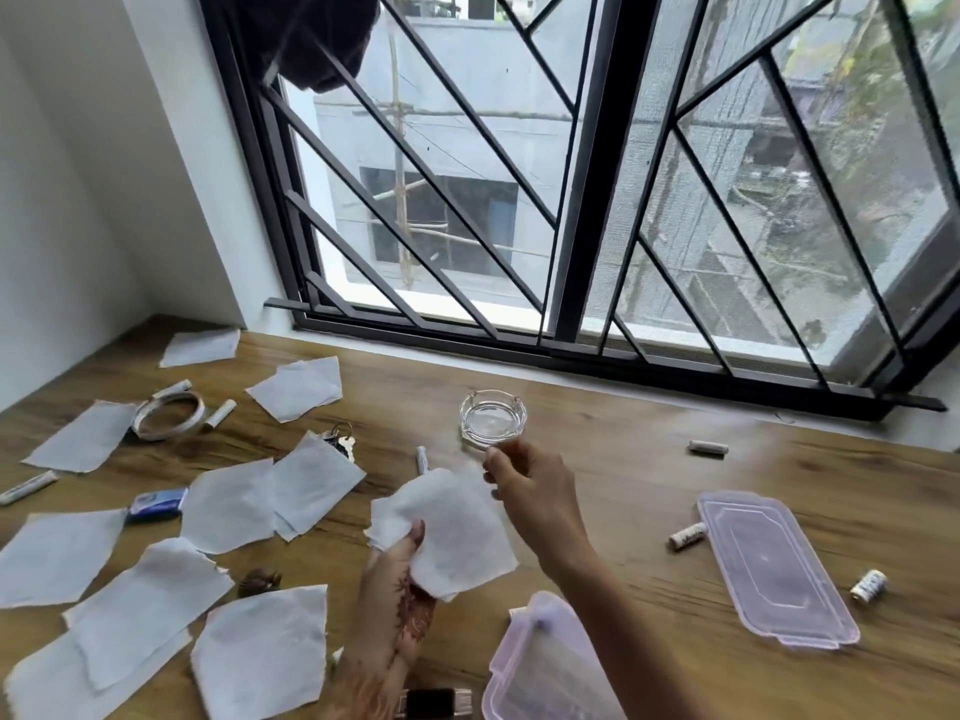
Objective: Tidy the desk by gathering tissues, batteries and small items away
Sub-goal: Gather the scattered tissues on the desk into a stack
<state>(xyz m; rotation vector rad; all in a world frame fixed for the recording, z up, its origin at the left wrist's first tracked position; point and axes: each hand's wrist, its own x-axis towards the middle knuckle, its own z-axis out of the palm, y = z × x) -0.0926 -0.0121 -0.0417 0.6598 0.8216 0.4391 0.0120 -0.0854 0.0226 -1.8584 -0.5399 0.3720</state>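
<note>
My left hand (397, 589) grips a small stack of white tissues (452, 532) above the wooden desk (623, 459). My right hand (524, 480) hovers just past the stack, fingers pinched near the glass ashtray (492, 418); whether it holds anything is unclear. Several more tissues (228, 504) lie scattered over the left half of the desk. Batteries lie about: one (422, 458) beside the held stack, one (707, 448) at right, two (688, 536) (868, 585) by the lid. An open clear box (540, 667) sits at the front.
The box's lid (774, 569) lies flat at right. A metal bangle (169, 415), a bunch of keys (340, 441), a small blue packet (156, 504) and a brown object (260, 582) rest among the tissues. A barred window (571, 200) backs the desk.
</note>
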